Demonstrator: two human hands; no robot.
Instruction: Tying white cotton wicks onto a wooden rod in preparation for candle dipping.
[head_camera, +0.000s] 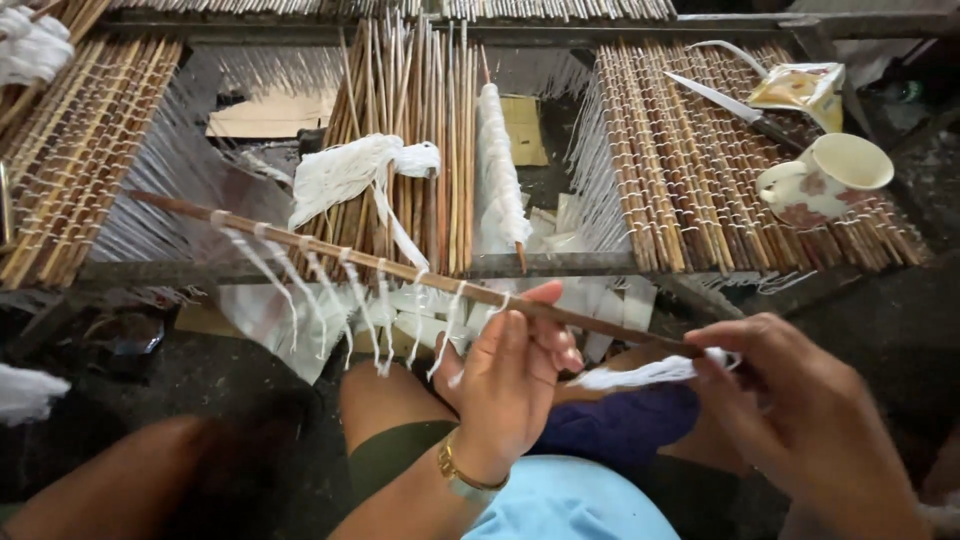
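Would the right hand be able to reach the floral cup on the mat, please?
Probably yes: the right hand pinches white string, but nothing stands between it and the cup.

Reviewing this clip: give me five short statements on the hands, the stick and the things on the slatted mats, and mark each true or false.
1. The left hand grips the long brown stick. True.
2. White threads hang in a row from the stick. True.
3. The right hand holds the knife. False: it pinches a white strand at the stick's near end; the knife lies on the slatted mat at right.
4. The cream cup stands upright. False: it lies tipped on its side on that mat.
5. The left wrist is bare. False: it wears a gold-coloured bracelet.
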